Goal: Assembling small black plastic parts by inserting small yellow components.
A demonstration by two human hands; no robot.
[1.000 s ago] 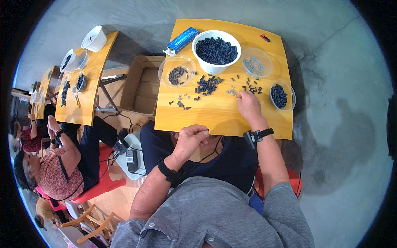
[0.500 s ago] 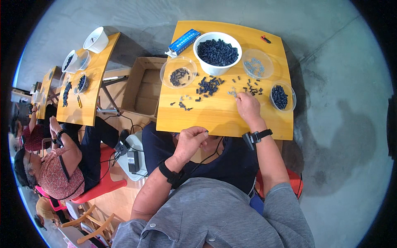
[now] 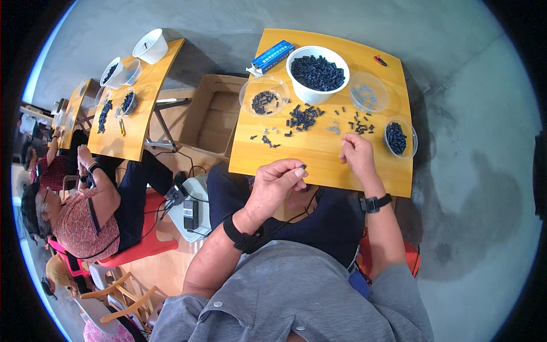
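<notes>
The person wears a grey shirt (image 3: 279, 279) with short sleeves (image 3: 399, 293), a chest pocket (image 3: 231, 317), and small pale, round buttons (image 3: 218, 304), along with dark navy trousers (image 3: 336, 228). The left hand (image 3: 277, 181) and right hand (image 3: 357, 157) are bare, and each wrist carries a black strap (image 3: 240, 233) with a small dark block fixed to it.

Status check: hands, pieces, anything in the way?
Left hand pinches small black piece. Right hand near small silver pieces, grip hidden. Loose black pieces just beyond right hand; white tub farther back.
</notes>
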